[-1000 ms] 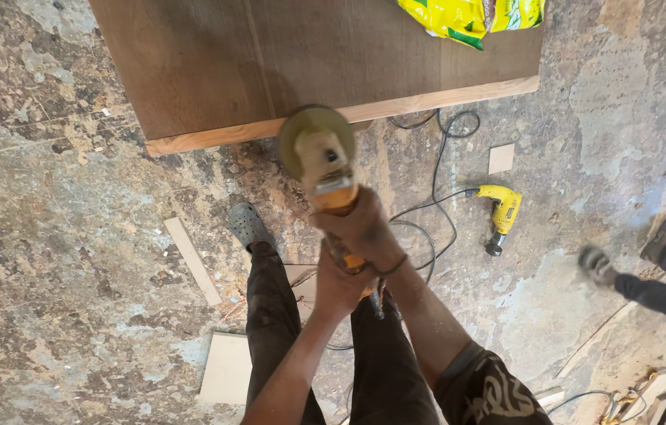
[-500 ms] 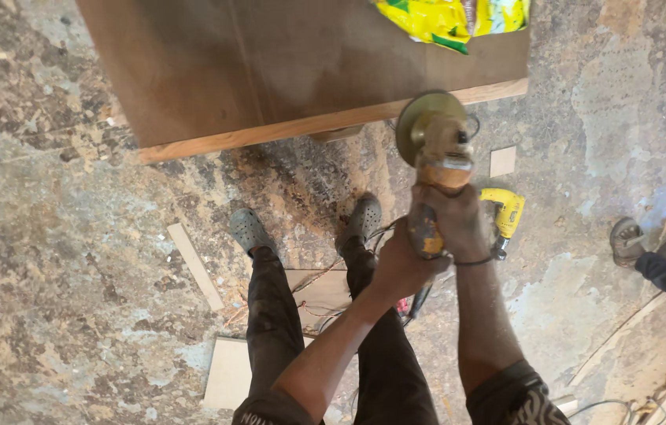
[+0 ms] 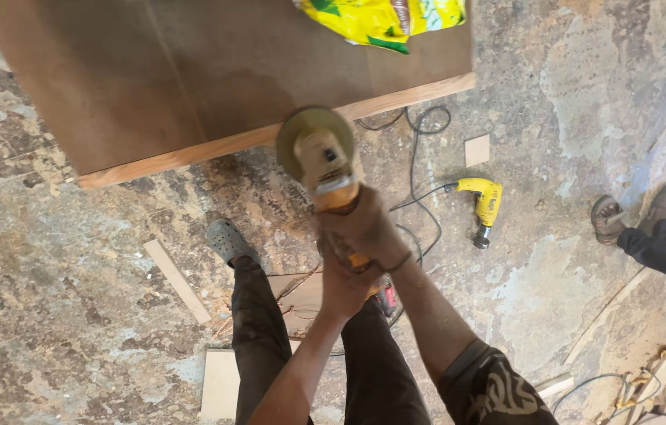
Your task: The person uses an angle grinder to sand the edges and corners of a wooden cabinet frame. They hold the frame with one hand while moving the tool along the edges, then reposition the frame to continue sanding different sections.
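The yellow angle grinder with its round dusty disc (image 3: 319,149) has swung back left along the pale edge of the brown wooden board (image 3: 215,79) since half a second ago, with the right hand (image 3: 364,230) clamped around its body and the left hand (image 3: 345,283) gripping the rear just below. With the disc just ahead of both hands at the board's edge, a snag could likely kick it back toward the legs beneath, or onto the black cable (image 3: 419,169) trailing right.

The scene was evenly and fairly brightly lit by soft, diffuse light, its source out of view. Shadows were faint: only a dim band lay on the floor (image 3: 73,315) under the front edge of the wooden board (image 3: 191,79). No glare showed. Focus held sharp across the middle, while wide-lens stretching bent the corners. The angle grinder (image 3: 321,157) looked slightly soft.
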